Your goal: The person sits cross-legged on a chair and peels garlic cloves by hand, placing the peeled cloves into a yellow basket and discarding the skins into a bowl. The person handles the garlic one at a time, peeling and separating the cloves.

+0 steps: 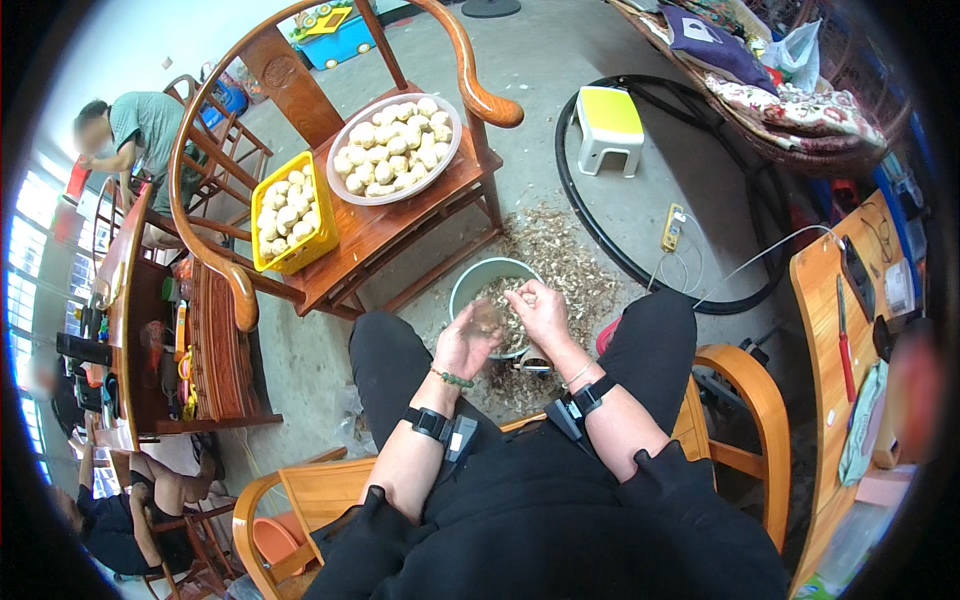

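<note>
My left hand point(466, 339) and my right hand point(538, 309) are close together over a pale green bucket point(463, 287). Inside it lie brown and whitish peelings point(501, 289). The left palm is half turned up; its fingers are blurred, so what they hold is unclear. The right fingers are bent inward with a small pale patch between them, too small to identify. Ahead, on a wooden armchair point(409, 217), a translucent round basin point(352, 196) and a yellow plastic basket point(319, 247) both hold many peeled, cream-coloured root vegetables point(386, 150).
Scraps point(577, 259) litter the concrete around the bucket. A stool point(609, 139) stands within a black ring-shaped frame point(574, 196), near a power strip point(672, 227). On the right, a wooden table point(817, 300) bears a red-handled knife point(845, 345). Two people point(154, 124) are at the left.
</note>
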`<state>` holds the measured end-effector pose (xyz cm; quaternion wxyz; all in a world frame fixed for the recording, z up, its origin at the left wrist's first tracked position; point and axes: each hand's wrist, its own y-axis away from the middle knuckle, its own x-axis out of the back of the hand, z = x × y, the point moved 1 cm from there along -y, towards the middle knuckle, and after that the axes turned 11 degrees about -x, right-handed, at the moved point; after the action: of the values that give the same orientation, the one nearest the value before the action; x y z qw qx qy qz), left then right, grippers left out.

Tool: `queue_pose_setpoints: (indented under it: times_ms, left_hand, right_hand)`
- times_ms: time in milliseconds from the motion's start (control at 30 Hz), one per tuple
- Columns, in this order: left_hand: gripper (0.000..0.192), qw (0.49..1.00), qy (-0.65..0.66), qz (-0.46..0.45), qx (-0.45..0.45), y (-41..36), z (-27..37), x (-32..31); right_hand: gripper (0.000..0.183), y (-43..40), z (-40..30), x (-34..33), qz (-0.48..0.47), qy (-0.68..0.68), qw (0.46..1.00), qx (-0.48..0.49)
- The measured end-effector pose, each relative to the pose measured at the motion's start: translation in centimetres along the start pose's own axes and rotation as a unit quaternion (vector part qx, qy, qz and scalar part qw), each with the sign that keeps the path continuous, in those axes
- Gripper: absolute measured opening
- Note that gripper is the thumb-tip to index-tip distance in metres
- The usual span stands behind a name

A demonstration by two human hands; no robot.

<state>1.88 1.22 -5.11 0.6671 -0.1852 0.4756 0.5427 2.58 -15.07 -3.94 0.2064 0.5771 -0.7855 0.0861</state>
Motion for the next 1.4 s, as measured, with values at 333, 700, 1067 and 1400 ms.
queue_pose_setpoints:
  times_ms: [333,700,1067,1400]
  left_hand:
    - [0.049,0.994,-0.037,0.099,0.015,0.6,0.2,-1.0]
    - [0.045,0.964,-0.165,0.184,0.097,1.9,-2.7,-0.1]
    - [0.035,0.959,-0.189,0.190,0.095,2.1,-2.1,-0.7]
    - [0.044,0.965,-0.101,0.191,0.150,1.6,-2.4,-0.6]
  right_hand:
    - [0.022,-1.5,0.9,0.2,0.009,-0.310,0.943,-0.121]
    - [0.018,-1.2,0.9,-1.1,0.097,-0.347,0.927,-0.106]
    - [0.018,-4.5,3.9,-0.6,0.246,-0.279,0.919,-0.129]
    - [0.020,-2.8,2.2,-2.1,0.180,-0.343,0.915,-0.111]
